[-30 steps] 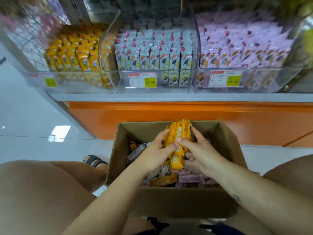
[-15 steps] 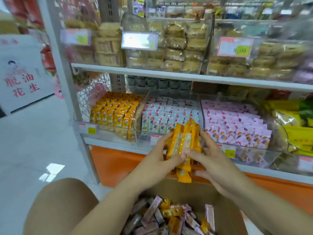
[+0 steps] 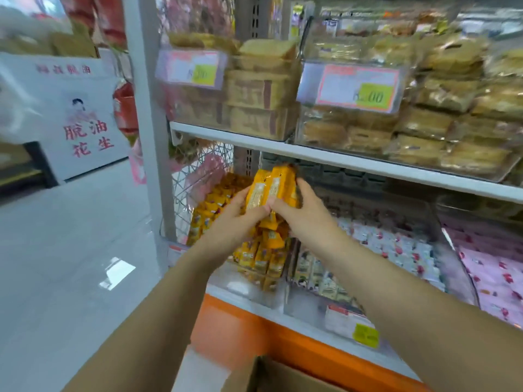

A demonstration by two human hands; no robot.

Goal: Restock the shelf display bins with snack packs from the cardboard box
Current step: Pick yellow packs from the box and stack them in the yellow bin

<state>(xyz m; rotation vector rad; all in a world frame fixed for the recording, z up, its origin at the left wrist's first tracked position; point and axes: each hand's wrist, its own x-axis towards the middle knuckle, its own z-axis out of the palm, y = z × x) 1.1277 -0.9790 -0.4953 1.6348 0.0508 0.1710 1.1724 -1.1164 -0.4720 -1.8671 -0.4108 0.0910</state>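
Left hand (image 3: 232, 222) and right hand (image 3: 305, 216) are clasping an upright bundle of orange snack packs (image 3: 273, 188) between curled fingers, above the orange-pack bin (image 3: 226, 281).

A white sign (image 3: 85, 123) with red Chinese characters stands on the glossy pale floor (image 3: 70, 264), left of the grey shelf upright (image 3: 150, 137). Higher up, a white shelf board (image 3: 311, 157) carries stacked tan biscuit packs (image 3: 260, 89) beside a blurred pink-and-yellow price label (image 3: 356, 86); an orange plinth (image 3: 240, 332) runs along the bottom
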